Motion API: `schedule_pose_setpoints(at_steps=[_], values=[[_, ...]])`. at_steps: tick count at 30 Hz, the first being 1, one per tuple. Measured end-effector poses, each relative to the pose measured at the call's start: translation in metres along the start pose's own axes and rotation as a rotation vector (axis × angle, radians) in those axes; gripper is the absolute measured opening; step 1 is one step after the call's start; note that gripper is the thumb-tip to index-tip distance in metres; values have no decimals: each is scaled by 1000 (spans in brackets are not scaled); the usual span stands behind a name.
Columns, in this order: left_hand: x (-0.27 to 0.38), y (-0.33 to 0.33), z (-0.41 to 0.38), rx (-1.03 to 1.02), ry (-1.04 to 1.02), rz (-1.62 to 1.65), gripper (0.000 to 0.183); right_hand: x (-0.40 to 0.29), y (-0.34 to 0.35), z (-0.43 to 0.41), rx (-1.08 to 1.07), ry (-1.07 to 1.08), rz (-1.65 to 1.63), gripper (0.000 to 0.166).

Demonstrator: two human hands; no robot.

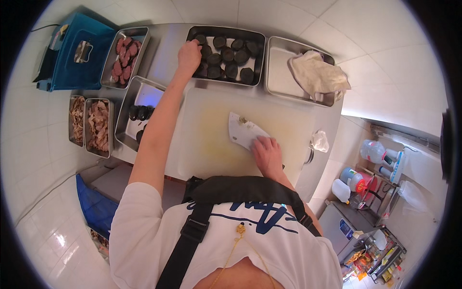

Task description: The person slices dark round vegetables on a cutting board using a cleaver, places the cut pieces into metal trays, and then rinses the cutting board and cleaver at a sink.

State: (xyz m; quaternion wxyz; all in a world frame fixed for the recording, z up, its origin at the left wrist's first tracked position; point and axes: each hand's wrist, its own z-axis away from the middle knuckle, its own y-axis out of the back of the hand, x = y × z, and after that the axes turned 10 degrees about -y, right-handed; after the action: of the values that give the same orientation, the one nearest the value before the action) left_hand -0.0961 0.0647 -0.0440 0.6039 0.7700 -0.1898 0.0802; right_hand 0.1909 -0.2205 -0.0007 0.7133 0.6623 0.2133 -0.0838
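Observation:
My left hand reaches to the upper left corner of a metal tray that holds several dark, round, cup-like pieces. Its fingertips touch a dark piece at the rim; whether they grip it cannot be told. Over the white cutting board, my right hand holds a cleaver by its handle end, the broad blade lying flat and pointing up and left. Bits of food cling to the blade. Left of the board, partly hidden by my left forearm, a tray holds several shiny black oval pieces.
A tray with a beige cloth stands at the upper right. At the left are a tray of reddish slices, two containers of shredded food and a blue box. Crumpled clear plastic lies right of the board.

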Motion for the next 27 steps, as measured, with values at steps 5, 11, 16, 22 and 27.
schedule_pose_setpoints(at_steps=[5, 11, 16, 22, 27], values=[[-6, -4, -11, -36, 2, 22, 25, -26, 7, -106, 201, 132, -148, 15], [0, -2, -3, -18, -75, 123, 27, -45, -31, -239, 357, 141, -88, 6], [13, 7, 25, -127, -241, 164, 32, -44, -51, -307, 406, 136, -24, 8], [11, 4, 32, -171, -335, 153, 30, -60, -56, -341, 186, -4, 130, 22], [20, 2, 30, -159, -270, 189, 26, -59, -61, -343, 173, -93, 29, 26]])
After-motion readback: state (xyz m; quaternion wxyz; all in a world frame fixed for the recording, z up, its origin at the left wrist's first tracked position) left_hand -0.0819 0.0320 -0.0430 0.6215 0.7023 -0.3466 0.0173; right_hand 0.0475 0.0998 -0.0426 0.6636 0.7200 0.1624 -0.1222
